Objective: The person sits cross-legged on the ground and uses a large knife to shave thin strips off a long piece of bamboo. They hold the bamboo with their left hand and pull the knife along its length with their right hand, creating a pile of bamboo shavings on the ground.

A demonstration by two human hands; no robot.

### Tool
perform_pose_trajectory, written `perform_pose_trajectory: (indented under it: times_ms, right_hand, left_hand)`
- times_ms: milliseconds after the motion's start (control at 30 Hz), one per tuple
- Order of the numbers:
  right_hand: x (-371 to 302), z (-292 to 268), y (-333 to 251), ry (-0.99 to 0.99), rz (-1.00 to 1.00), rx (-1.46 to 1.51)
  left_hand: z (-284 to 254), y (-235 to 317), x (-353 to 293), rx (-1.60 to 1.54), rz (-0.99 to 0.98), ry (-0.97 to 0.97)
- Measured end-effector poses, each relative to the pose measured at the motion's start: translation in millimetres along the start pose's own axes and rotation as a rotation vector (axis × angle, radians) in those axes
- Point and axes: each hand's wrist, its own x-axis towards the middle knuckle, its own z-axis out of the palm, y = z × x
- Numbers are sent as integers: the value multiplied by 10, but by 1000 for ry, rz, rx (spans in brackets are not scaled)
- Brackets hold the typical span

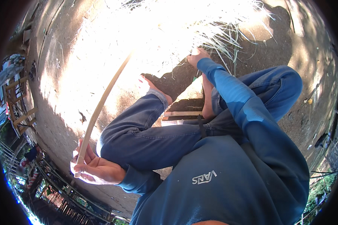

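My left hand (97, 169), at the lower left beside my bent knee, pinches the near end of a long, pale, slightly curved strip (102, 100) that looks like bamboo. The strip rises away from me, and its far end fades into bright glare. Beyond my feet, my right hand (198, 57) is closed at the edge of the glare, next to a heap of thin pale shavings (227, 41). What its fingers hold is washed out by the light.
My jeans-clad legs (146, 146) are bent, with bare feet on the dirt ground (60, 108). Between them lie wooden slats (187, 113) and a dark narrow piece (201, 126). A wooden frame (20, 103) stands at far left, and a pale pole (294, 18) lies at upper right.
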Motion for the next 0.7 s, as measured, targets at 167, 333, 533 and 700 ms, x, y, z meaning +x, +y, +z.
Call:
perform_pose_trajectory:
  times_ms: [167,333,533,700]
  right_hand:
    - [-50,-174,-11,-32,91,40]
    - [-198,-259,-194,14,9,7]
    - [-1310,-518,-1085,-75,-436,253]
    - [-1708,-694,-1114,-82,-702,148]
  left_hand:
    - [-6,-5,-16,26,-16,58]
    - [22,31,-4,-26,-71,104]
    - [71,43,-9,-100,-36,110]
    - [-8,-8,-4,-125,-50,77]
